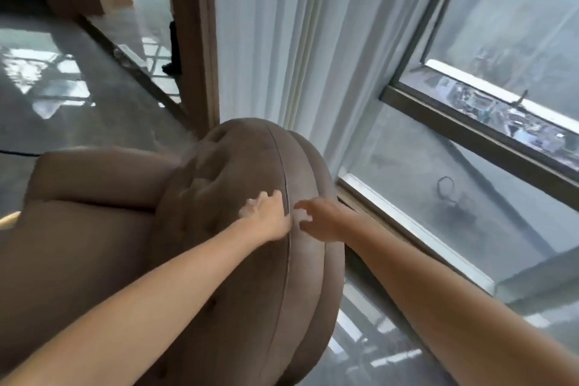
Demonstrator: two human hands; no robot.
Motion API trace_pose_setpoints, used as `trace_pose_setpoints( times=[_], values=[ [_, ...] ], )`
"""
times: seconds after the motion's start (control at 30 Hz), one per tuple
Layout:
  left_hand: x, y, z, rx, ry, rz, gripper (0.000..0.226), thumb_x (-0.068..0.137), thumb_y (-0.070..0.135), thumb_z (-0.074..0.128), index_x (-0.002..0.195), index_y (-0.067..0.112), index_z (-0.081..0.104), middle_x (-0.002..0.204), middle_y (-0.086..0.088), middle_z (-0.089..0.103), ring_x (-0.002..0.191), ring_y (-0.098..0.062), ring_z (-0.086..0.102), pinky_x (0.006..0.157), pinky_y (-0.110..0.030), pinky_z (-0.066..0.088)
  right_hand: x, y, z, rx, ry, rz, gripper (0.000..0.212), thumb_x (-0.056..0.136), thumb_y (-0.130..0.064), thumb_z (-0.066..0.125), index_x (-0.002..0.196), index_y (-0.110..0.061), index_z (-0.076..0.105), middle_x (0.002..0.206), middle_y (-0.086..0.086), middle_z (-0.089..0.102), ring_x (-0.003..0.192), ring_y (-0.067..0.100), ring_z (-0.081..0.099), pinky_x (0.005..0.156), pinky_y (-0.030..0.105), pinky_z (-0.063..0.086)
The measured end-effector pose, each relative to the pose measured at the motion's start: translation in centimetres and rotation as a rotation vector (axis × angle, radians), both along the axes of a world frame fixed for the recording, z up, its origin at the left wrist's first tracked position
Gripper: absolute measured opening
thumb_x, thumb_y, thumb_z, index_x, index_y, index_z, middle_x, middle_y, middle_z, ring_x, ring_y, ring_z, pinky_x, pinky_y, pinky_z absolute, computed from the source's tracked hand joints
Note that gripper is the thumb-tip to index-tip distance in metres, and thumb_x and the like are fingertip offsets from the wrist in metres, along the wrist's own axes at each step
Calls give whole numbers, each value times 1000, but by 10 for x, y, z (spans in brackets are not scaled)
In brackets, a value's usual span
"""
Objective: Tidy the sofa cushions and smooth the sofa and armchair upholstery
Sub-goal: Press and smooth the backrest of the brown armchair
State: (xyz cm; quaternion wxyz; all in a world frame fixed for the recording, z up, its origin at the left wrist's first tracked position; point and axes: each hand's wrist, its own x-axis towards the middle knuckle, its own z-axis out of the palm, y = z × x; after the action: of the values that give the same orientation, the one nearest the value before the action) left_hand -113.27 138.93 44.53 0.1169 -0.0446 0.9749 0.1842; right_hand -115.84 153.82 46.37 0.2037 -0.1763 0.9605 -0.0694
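Note:
A taupe, button-tufted armchair [103, 238] fills the lower left, seen from behind and above its rounded backrest [238, 166]. A piped seam runs along the top of the backrest. My left hand [268, 213] lies flat on the inner side of the backrest top, fingers spread, just left of the seam. My right hand [322, 218] hovers or rests on the outer side of the same top edge, fingers apart and holding nothing. The two hands are a few centimetres from each other across the seam.
White sheer curtains [275, 41] hang just behind the chair. A large window [501, 97] with a dark frame is at the right, its low sill close to the chair back. Glossy grey floor [62, 97] spreads to the left, with a wooden door frame [194, 34] beyond.

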Motion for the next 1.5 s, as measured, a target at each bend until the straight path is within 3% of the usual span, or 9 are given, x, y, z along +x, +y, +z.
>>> trace_pose_setpoints(
  times=[0.1, 0.17, 0.3, 0.47, 0.6, 0.87, 1.23, 1.37, 1.5],
  values=[
    [-20, 14, -31, -95, 172, 278, 78, 90, 59, 39, 151, 18, 15, 158, -18, 16, 139, -46, 20, 103, -63, 31, -60, -10, -3, 6, 431, 234, 67, 96, -34, 47, 152, -28, 11, 150, 13, 37, 128, 37, 45, 101, 54, 45],
    [-24, 22, -56, -86, 199, 441, 83, 89, 65, 26, 154, 17, 7, 161, -18, 6, 142, -48, 11, 108, -69, 23, -82, -16, -12, -19, 592, 304, 70, 98, -34, 44, 154, -26, 3, 156, 16, 28, 137, 38, 35, 110, 54, 37],
    [-41, 49, -84, -20, 127, 668, 103, 76, 85, 5, 156, 19, 8, 162, -19, 13, 143, -49, 14, 110, -69, 14, -141, -36, -40, -72, 485, 530, 59, 100, -47, 29, 153, -38, 5, 163, 10, 15, 148, 35, 15, 119, 55, 20],
    [-48, 47, -98, -48, 118, 759, 125, 52, 103, 17, 154, 33, 1, 164, -9, 11, 146, -42, 11, 114, -65, 6, -201, -55, -75, -65, 326, 862, 60, 91, -67, 18, 145, -47, 35, 159, -2, 30, 150, 28, 12, 117, 65, 3],
    [-40, 54, -99, -71, 74, 735, 119, 54, 98, 30, 153, 36, 2, 163, -5, 10, 143, -41, 14, 115, -64, 11, -200, -47, -86, -108, 351, 853, 63, 87, -71, 20, 140, -46, 43, 152, -3, 42, 145, 26, 24, 116, 63, 9],
    [-5, 70, -102, -22, 48, 644, 112, 59, 92, 33, 152, 37, 3, 163, -5, 6, 143, -42, 12, 114, -63, 8, -163, -15, -86, -43, 310, 771, 68, 83, -76, 16, 142, -49, 37, 155, -6, 36, 146, 22, 20, 118, 59, 8],
    [135, 51, -110, 80, -26, 377, 106, 66, 88, 36, 151, 40, -4, 165, -4, -3, 147, -42, -2, 112, -66, -5, -8, 8, -92, 44, 306, 560, 71, 84, -74, 11, 144, -45, 33, 156, -3, 33, 146, 23, 18, 118, 56, 11],
    [187, 14, -100, 60, -20, 263, 105, 61, 90, 38, 148, 37, 11, 159, -6, 15, 142, -41, 13, 112, -65, 6, 61, -5, -94, 69, 321, 479, 67, 86, -74, 12, 143, -46, 32, 154, -4, 34, 144, 23, 19, 116, 57, 13],
    [223, -31, -85, 10, 7, 173, 89, 68, 91, 26, 135, 33, 32, 134, -4, 36, 120, -34, 33, 102, -56, 29, 116, -29, -99, 63, 318, 406, 64, 87, -75, 11, 140, -47, 33, 152, -3, 36, 144, 25, 20, 115, 59, 10]
  ],
)
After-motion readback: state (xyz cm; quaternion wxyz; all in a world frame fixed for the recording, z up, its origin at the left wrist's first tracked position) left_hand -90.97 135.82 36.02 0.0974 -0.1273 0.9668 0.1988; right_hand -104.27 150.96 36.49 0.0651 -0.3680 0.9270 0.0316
